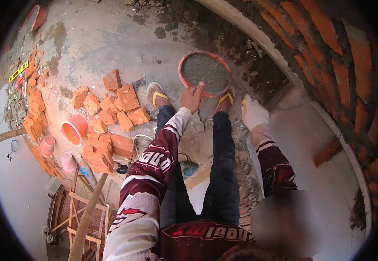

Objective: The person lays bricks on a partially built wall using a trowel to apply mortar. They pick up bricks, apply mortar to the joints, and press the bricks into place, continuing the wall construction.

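Observation:
A round orange-red bucket (pixel 228 66) full of wet grey mortar (pixel 203 68) stands on the floor between and just beyond my feet. My bare left hand (pixel 191 98) is closed on its near rim, thumb uppermost. To the right of the bucket, apart from it, is my right hand (pixel 255 113) in a whitish glove. Its fingers look curled, and a small yellowish bit shows at their edge. What that hand holds is mostly hidden. Yellow-strapped sandals (pixel 158 96) are on my feet.
Loose and broken orange bricks (pixel 127 97) lie left of my feet, with stacked bricks (pixel 97 153) nearer. An orange bucket (pixel 74 129) lies tipped beside them. A yellow spirit level (pixel 19 71) is far left. A brick wall (pixel 341 74) rises at right; a wooden pole (pixel 88 215) stands lower left.

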{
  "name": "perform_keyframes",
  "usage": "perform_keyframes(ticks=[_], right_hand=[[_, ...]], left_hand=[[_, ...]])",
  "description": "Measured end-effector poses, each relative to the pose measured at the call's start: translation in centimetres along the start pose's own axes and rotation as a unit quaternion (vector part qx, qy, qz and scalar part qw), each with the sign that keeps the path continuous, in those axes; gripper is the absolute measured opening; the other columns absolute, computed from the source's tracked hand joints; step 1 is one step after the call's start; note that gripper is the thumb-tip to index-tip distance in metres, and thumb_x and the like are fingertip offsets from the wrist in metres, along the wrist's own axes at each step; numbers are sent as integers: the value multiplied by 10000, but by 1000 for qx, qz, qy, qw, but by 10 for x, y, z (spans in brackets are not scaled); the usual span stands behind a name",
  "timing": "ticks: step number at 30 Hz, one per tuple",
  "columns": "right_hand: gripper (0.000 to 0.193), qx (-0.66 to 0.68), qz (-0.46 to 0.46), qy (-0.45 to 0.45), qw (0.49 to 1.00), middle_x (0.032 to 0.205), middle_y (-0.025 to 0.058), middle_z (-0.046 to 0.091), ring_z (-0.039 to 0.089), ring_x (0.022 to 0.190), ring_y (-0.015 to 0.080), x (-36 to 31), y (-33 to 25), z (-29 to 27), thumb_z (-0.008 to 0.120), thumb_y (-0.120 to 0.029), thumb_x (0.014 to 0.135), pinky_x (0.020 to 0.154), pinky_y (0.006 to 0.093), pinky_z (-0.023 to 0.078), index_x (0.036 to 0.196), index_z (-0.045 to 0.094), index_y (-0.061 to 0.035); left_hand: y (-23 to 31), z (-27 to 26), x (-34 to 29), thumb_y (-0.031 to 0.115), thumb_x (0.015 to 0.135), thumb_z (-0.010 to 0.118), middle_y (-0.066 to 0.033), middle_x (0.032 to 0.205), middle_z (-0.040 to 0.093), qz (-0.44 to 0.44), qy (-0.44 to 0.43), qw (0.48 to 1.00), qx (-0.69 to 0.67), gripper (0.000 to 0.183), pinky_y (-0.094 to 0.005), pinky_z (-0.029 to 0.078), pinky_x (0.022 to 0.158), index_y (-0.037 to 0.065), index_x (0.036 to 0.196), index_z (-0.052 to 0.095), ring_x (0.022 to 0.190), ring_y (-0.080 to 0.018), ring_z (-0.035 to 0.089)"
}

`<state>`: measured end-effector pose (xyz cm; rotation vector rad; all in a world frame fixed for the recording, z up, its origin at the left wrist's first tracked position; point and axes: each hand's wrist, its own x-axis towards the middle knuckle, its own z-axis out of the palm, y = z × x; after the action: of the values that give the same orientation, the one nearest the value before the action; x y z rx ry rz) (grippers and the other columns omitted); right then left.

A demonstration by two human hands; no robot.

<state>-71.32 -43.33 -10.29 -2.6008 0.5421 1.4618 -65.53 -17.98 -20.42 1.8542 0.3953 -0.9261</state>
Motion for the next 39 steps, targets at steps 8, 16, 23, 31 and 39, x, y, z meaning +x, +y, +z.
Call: perform_keyframes(ticks=[8, 16, 23, 31, 39], right_hand=[[253, 10, -102, -50, 993, 1058, 220, 745, 728, 985, 425, 101, -55, 57, 608, -252, 978, 842, 542, 568, 1170, 614, -89], [361, 113, -162, -102, 975, 1071, 228, 737, 703, 1022, 434, 103, -72, 91, 651, -362, 960, 866, 528, 562, 1177, 624, -75], [436, 265, -172, -74, 946, 1081, 203, 744, 692, 1060, 418, 93, -51, 103, 664, -370, 960, 902, 498, 545, 1288, 634, -84], [449, 38, -168, 197, 965, 988, 116, 669, 708, 906, 347, 57, -52, 93, 656, -325, 954, 812, 523, 556, 1371, 599, -168], [467, 106, -87, 31, 990, 1156, 210, 711, 706, 1043, 410, 51, -48, 61, 584, -435, 994, 860, 533, 566, 1358, 575, -142]], left_hand=[[-22, -24, 68, 602, 1042, 537, -83, 698, 624, -23, 106, 994, -30, 720, -384, 472, 648, -56, 782, 671, 657, -205, 573], [-7, -37, 95, 609, 1034, 513, -161, 843, 687, -137, 46, 988, -56, 730, -405, 556, 720, -86, 910, 696, 706, -274, 673], [-6, -48, 93, 587, 1024, 569, -138, 707, 667, -159, 33, 984, -75, 706, -384, 513, 686, -54, 748, 678, 680, -234, 637], [-4, -40, 75, 528, 999, 659, -133, 914, 723, -104, 156, 978, -91, 584, -352, 533, 820, -54, 1018, 702, 838, -242, 674], [-72, -110, -111, 320, 939, 790, -193, 1258, 666, -50, 142, 987, 49, 546, -406, 482, 1033, -37, 1307, 602, 1179, -296, 630]])
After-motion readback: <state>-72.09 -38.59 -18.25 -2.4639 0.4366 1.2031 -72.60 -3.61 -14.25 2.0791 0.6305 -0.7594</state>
